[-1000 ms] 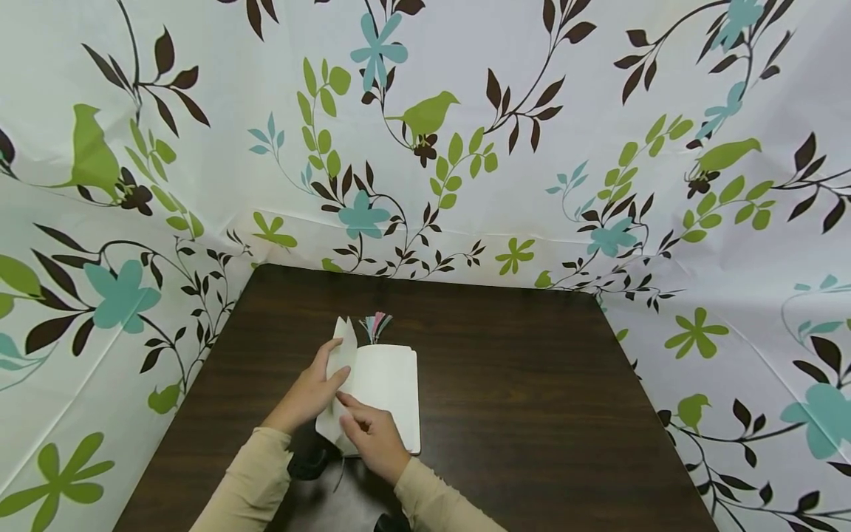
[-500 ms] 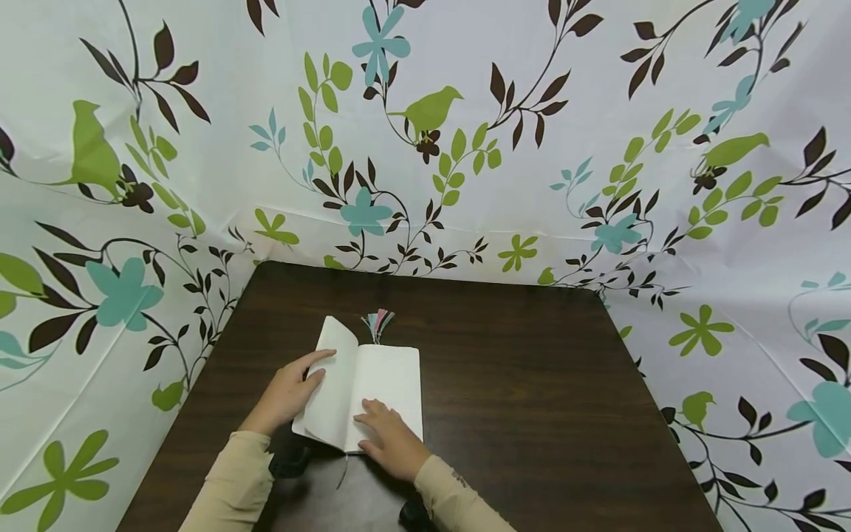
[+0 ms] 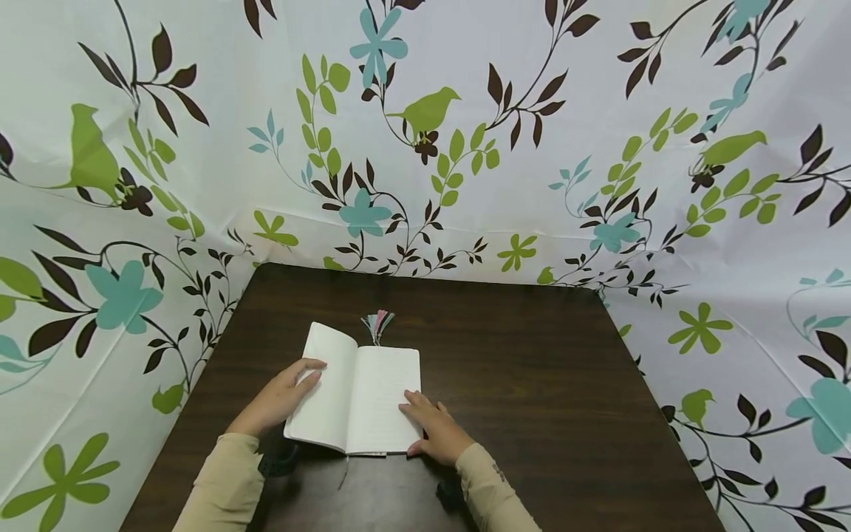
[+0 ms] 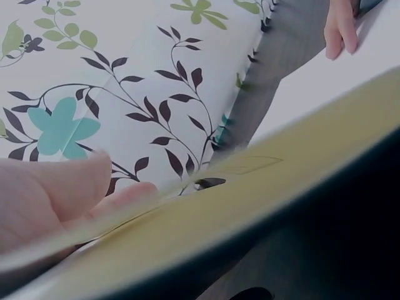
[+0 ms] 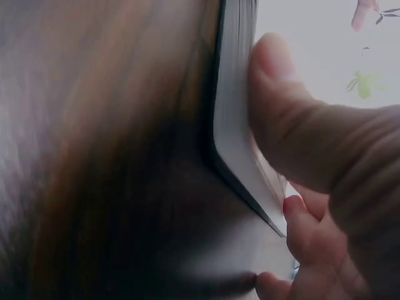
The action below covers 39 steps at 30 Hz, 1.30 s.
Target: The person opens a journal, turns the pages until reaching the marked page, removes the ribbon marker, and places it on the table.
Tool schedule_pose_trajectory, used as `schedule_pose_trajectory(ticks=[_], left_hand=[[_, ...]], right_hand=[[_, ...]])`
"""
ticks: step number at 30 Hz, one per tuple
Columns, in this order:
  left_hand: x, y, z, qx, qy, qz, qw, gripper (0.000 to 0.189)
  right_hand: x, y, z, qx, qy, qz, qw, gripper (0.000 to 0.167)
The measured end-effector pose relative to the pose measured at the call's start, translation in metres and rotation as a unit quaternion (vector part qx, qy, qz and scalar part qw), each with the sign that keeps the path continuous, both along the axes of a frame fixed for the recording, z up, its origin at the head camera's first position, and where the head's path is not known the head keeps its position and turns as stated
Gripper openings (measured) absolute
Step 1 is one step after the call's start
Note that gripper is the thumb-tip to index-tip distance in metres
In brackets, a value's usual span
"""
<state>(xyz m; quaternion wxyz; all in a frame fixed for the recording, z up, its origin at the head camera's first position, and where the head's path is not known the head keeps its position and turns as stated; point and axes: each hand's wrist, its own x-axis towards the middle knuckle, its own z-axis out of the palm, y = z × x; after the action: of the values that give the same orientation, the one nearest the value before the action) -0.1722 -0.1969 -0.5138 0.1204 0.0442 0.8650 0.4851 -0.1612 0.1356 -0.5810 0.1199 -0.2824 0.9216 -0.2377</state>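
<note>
My right hand (image 3: 439, 428) is spread, fingers and thumb resting along the right edge of the white-paged, rectangular notebook (image 3: 384, 399); my left hand (image 3: 279, 399) lays thumb and forefinger loosely on its left page. Beneath is the dark brown, wood-grained table (image 3: 532, 384), and beyond the notebook's far edge a pink-and-blue-grey tassel (image 3: 377, 325).

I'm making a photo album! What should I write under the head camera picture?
Left hand and right hand on an open notebook, tassel peeking out above.
</note>
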Motion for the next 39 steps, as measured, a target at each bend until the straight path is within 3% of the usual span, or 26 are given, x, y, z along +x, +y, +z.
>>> schedule_pose_trajectory(ticks=[13,17,22,25,29,33,39], left_hand=[[0.002,0.003,0.0,-0.011,0.022,-0.005,0.9997,0.044],[0.003,0.005,0.0,-0.011,0.025,-0.005,0.9996,0.043],[0.0,0.005,-0.001,-0.008,0.031,-0.006,0.9995,0.043],[-0.001,0.005,-0.002,-0.004,0.033,-0.006,0.9994,0.042],[0.0,0.005,-0.004,-0.002,0.033,-0.007,0.9994,0.041],[0.003,0.005,-0.002,0.013,0.01,-0.002,0.9999,0.041],[0.006,0.006,0.001,0.039,-0.012,0.001,0.9992,0.051]], right_hand=[[-0.003,0.002,-0.003,0.033,0.097,0.012,0.9947,0.071],[-0.002,0.0,-0.002,0.027,0.119,0.006,0.9925,0.064],[-0.004,-0.006,0.0,0.009,0.178,-0.006,0.9839,0.054],[-0.004,-0.014,-0.003,-0.009,0.216,-0.03,0.9759,0.067],[0.0,-0.028,-0.008,-0.052,0.245,-0.062,0.9661,0.101],[0.008,-0.045,-0.006,-0.117,0.219,-0.05,0.9674,0.116],[0.02,-0.072,0.0,-0.18,0.098,0.02,0.9785,0.102]])
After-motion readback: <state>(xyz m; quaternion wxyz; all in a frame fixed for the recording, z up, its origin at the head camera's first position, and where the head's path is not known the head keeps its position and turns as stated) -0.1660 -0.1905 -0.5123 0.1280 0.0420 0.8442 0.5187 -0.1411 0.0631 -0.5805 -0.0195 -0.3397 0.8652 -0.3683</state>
